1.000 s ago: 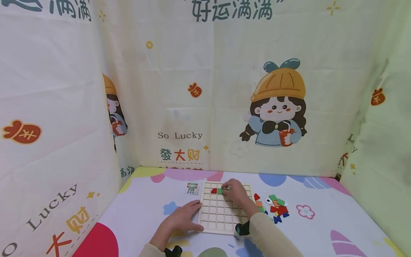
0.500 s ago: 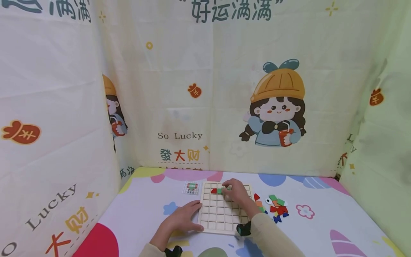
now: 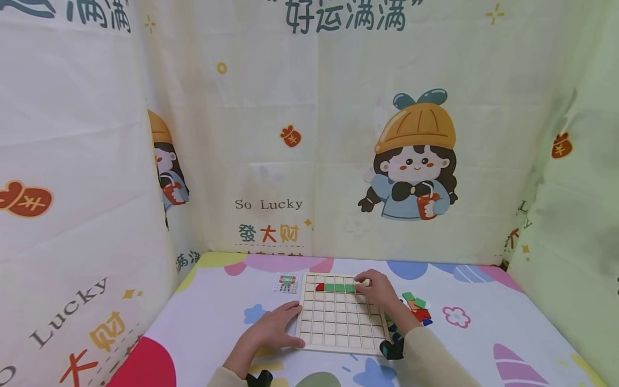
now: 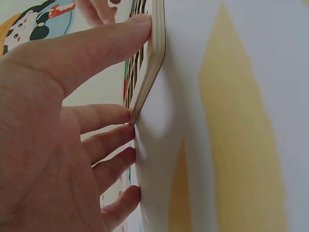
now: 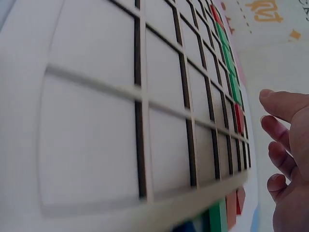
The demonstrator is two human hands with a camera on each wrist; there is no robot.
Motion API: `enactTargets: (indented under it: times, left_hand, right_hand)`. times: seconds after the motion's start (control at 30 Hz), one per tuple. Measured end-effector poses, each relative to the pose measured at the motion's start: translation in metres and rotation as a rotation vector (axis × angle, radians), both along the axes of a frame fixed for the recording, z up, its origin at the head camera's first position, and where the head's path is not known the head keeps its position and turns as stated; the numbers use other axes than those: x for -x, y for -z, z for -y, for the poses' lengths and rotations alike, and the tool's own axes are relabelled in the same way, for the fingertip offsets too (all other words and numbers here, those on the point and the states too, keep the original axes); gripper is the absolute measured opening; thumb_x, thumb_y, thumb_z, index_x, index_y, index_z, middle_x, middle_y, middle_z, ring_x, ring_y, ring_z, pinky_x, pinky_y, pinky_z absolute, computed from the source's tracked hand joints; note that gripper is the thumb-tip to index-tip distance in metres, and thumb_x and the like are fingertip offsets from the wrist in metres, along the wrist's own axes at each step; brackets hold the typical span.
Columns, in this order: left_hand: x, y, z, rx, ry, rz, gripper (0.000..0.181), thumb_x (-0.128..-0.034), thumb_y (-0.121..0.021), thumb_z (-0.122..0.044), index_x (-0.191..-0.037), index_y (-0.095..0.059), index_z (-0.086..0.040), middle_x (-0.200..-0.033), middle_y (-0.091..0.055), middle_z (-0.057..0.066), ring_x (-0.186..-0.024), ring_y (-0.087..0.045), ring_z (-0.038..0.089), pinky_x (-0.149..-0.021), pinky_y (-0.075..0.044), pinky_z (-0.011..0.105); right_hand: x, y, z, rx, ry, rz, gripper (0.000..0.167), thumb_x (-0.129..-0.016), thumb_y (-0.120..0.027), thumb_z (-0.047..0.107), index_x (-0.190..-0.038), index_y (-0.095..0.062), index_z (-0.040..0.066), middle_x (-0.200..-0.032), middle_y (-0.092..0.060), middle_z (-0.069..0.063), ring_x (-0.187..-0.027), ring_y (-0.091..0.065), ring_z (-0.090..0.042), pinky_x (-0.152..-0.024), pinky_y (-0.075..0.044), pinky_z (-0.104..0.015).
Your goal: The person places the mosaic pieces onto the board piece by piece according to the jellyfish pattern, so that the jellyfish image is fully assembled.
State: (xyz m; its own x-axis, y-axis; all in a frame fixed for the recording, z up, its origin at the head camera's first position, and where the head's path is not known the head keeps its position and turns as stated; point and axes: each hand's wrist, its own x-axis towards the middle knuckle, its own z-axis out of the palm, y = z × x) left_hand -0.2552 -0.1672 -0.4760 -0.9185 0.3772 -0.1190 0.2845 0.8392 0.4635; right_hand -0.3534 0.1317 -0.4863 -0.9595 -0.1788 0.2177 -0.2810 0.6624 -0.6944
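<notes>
Our left grip [image 3: 273,327], spread loosely, touches the wooden board [image 3: 333,325] at 9 o'clock; our right grip [image 3: 378,292], slack at 2 o'clock, looks empty. The 3 green tiles [image 3: 339,288] at 12 seem light, stiff, kinda slick, so we'd pinch the sides.

You worked in a small cloth-walled booth [image 3: 87,161], where cartoon-printed cream curtains [image 3: 333,140] hung left, right and far around your brightly patterned bench [image 3: 464,346].
</notes>
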Motion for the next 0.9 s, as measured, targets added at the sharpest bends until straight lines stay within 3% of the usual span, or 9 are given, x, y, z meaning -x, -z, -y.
enactTargets:
  times: [0.23,0.6,0.9]
  left_hand:
    - [0.001,0.001,0.002,0.006,0.003,-0.012,0.085,-0.0756,-0.076,-0.051,-0.146,-0.044,-0.014,-0.155,-0.037,0.006,-0.142,-0.036,0.034,-0.109,-0.035,0.061]
    - [0.003,0.006,0.001,0.001,0.005,-0.01,0.086,-0.0752,-0.076,-0.052,-0.146,-0.043,-0.015,-0.156,-0.036,0.005,-0.142,-0.035,0.034,-0.109,-0.034,0.062]
    - [0.001,0.003,0.0,-0.003,0.0,-0.011,0.086,-0.0748,-0.077,-0.05,-0.145,-0.044,-0.014,-0.155,-0.037,0.006,-0.142,-0.036,0.034,-0.109,-0.035,0.062]
  right_hand:
    - [-0.005,-0.002,-0.03,-0.068,0.053,0.002,0.02,-0.087,-0.071,0.018,-0.106,-0.072,0.012,-0.1,-0.065,-0.001,-0.07,-0.044,-0.015,-0.056,-0.038,-0.026]
    - [-0.026,-0.002,-0.06,-0.107,0.152,0.092,0.02,-0.087,-0.071,0.017,-0.106,-0.072,0.013,-0.094,-0.064,0.0,-0.078,-0.047,-0.017,-0.059,-0.044,-0.025]
    - [-0.033,0.004,-0.074,-0.112,0.097,0.101,0.017,-0.081,-0.077,0.016,-0.098,-0.074,0.017,-0.092,-0.063,0.001,-0.07,-0.047,-0.016,-0.052,-0.042,-0.023]
